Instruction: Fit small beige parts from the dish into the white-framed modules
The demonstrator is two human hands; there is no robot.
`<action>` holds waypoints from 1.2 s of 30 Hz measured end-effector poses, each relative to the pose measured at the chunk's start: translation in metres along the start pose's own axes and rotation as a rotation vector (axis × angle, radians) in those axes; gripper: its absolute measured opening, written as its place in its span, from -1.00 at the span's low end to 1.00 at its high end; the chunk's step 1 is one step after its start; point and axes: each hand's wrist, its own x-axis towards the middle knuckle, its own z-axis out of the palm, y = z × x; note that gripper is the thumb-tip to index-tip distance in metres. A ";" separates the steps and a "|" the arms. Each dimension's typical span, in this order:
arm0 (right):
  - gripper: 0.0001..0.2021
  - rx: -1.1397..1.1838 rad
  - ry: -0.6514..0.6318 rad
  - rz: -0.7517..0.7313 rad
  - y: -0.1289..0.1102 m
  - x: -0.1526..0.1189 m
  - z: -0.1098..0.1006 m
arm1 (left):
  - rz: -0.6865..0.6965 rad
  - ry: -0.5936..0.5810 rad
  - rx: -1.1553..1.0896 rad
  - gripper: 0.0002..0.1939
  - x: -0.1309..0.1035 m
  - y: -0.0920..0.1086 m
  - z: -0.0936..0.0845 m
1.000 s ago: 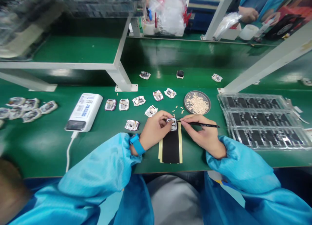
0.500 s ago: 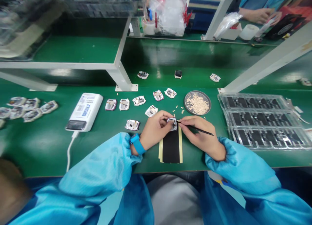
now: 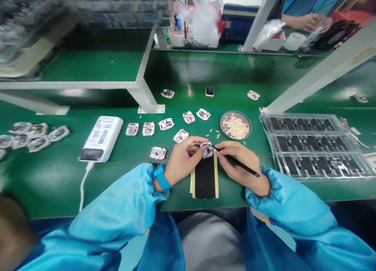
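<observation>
My left hand (image 3: 188, 157) grips a small watch case (image 3: 207, 149), its open inside facing up, over the top end of a black strip with yellow edges (image 3: 205, 179). In my right hand (image 3: 241, 161) is a pair of black tweezers (image 3: 242, 166), tips at the right side of the case. What the tips touch is too small to make out. Several tiny pale pieces (image 3: 217, 136) lie just beyond my hands, close to a round dish (image 3: 250, 124) holding many more. Another watch case (image 3: 158, 153) lies left of my left hand.
Several open watch cases (image 3: 166, 124) lie beyond and to the left. A white power bank (image 3: 102, 138) with a cable stands left. Clear trays (image 3: 311, 147) of black screen parts lie right. White shelf posts (image 3: 147, 96) rise behind. A co-worker's hands (image 3: 310, 22) show across the bench.
The whole view has shifted slightly. My hands keep hold of the watch case and the tweezers; the tweezers' rear end is a little lower and shows more.
</observation>
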 end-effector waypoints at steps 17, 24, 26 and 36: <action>-0.78 0.012 0.038 0.008 -0.005 0.002 0.000 | -0.071 0.004 -0.165 -0.69 0.004 -0.001 -0.004; -0.81 0.235 0.106 0.142 0.000 0.008 0.000 | -0.032 0.013 -0.111 -0.73 0.003 0.001 -0.006; -0.83 0.227 0.085 0.147 0.001 0.008 0.000 | -0.027 0.013 -0.096 -0.74 0.003 0.001 -0.006; -0.88 0.440 0.081 0.278 0.004 0.007 0.002 | -0.172 -0.037 -0.295 -0.67 0.007 0.005 -0.013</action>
